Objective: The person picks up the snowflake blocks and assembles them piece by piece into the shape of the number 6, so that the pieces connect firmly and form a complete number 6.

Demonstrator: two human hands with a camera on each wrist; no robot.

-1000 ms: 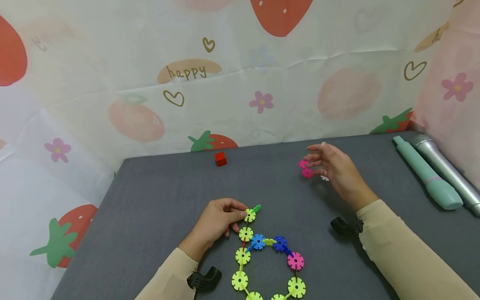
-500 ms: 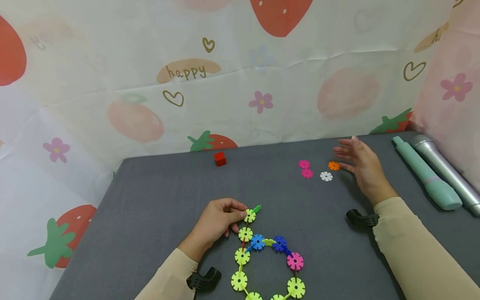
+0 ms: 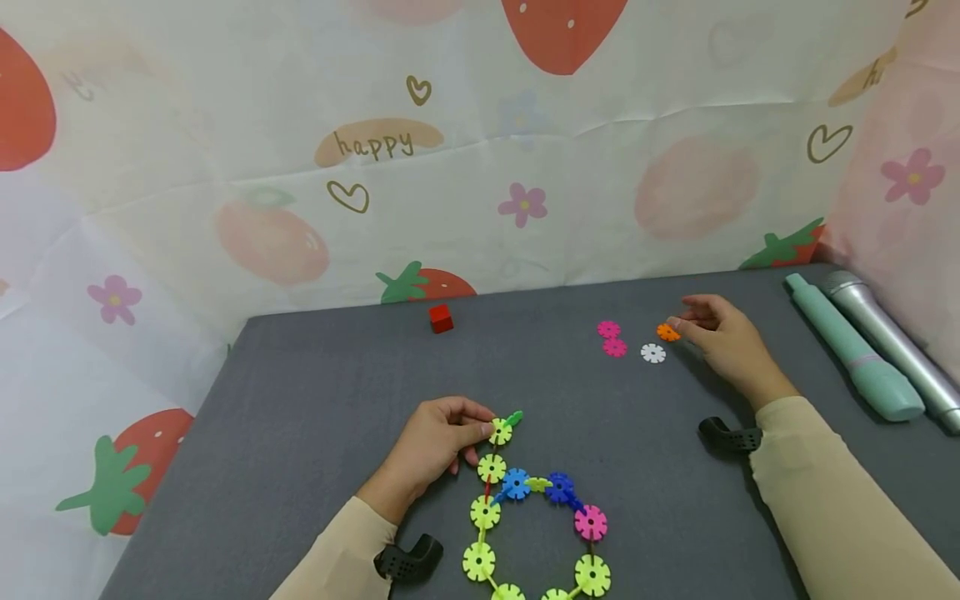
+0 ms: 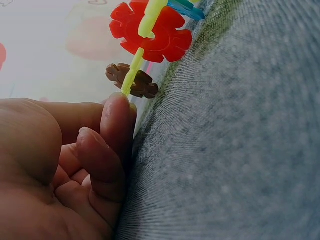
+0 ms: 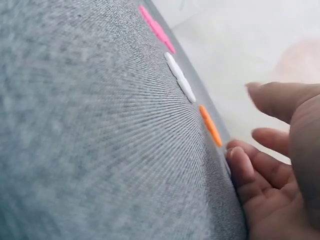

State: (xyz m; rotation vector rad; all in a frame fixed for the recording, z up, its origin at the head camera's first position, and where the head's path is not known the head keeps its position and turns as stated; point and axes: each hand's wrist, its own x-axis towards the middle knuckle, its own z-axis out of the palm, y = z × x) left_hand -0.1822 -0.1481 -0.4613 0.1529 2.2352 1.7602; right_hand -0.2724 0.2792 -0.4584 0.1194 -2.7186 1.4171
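My left hand (image 3: 438, 437) pinches a yellow-green snowflake disc (image 3: 500, 431) between thumb and fingers at the top of a chain of linked discs. In the left wrist view, the pinched disc (image 4: 131, 80) appears edge-on, with a brown disc (image 4: 122, 76) and a red disc (image 4: 137, 30) behind it. Below, the chain bends into a loop with blue discs (image 3: 516, 483) and a pink disc (image 3: 592, 522). My right hand (image 3: 727, 342) is beside a loose orange disc (image 3: 667, 332). In the right wrist view its thumb and fingers are apart, fingertips close to the orange disc (image 5: 210, 126).
A white disc (image 3: 653, 353) and two pink discs (image 3: 614, 347) lie left of the orange one. A red cube (image 3: 441, 318) sits near the table's back edge. At the right lie a mint-green microphone-shaped object (image 3: 862, 354) and a silver microphone (image 3: 892, 337). The loop's near end leaves the frame.
My right hand has moved right, from over the pink and white discs to the orange one, and its fingers have lowered toward it. The left hand keeps its pinch in place.
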